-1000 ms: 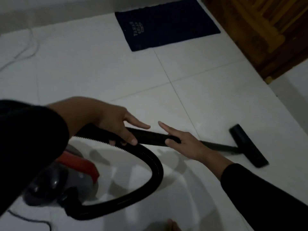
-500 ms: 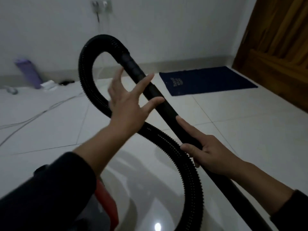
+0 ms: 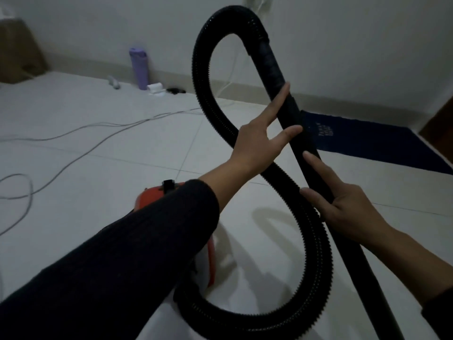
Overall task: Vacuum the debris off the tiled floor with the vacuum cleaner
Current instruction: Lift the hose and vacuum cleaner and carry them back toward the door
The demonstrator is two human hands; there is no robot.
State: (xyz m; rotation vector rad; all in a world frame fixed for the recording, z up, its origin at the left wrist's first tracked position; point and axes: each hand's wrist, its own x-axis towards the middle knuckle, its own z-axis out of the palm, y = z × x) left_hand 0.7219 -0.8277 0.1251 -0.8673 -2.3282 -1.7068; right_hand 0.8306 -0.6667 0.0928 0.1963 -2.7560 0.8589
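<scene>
The black vacuum wand (image 3: 272,67) stands tilted upright in front of me, and its ribbed hose (image 3: 201,77) loops over the top and curls down to the red vacuum body (image 3: 149,196) behind my left sleeve. My left hand (image 3: 259,143) lies against the wand with straight fingers, thumb and forefinger touching it. Lower down, my right hand (image 3: 343,204) holds the wand, forefinger stretched along it and thumb on its left side. The floor head is out of view. No debris shows on the white tiled floor (image 3: 110,187).
White cables (image 3: 73,134) trail over the tiles on the left. A purple bottle (image 3: 139,67) and small items stand by the far wall, a brown box (image 3: 17,52) at far left. A dark blue mat (image 3: 367,141) lies near a wooden door (image 3: 441,119) on the right.
The wand has been lifted from lying on the floor to tilted upright with the hose looped high. My view has swung left. My left hand slid along the wand, fingers spread.
</scene>
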